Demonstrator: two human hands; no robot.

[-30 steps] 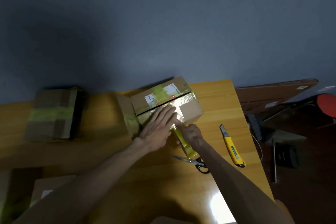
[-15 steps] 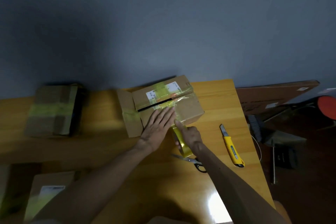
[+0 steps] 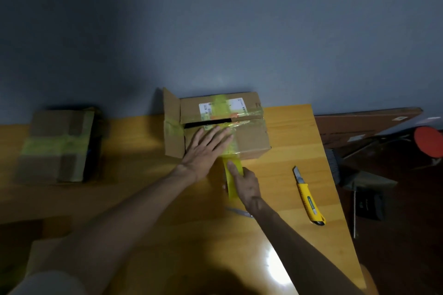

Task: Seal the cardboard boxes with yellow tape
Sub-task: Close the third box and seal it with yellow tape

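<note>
While left hand [image 3: 203, 151] on box [image 3: 249, 141], right hand [image 3: 247, 187] seemingly round tape [image 3: 230, 183]

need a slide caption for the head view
Left hand flat on the cardboard box while the right hand holds yellow tape stretched from its front edge.

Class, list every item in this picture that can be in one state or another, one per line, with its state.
middle box: top seam gaping, left side flap open, partly taped.
left box: closed, taped.
yellow tape roll: strip drawn out to the middle box.
utility knife: blade out.
left hand: flat on the middle box.
right hand: gripping the yellow tape roll.
</note>
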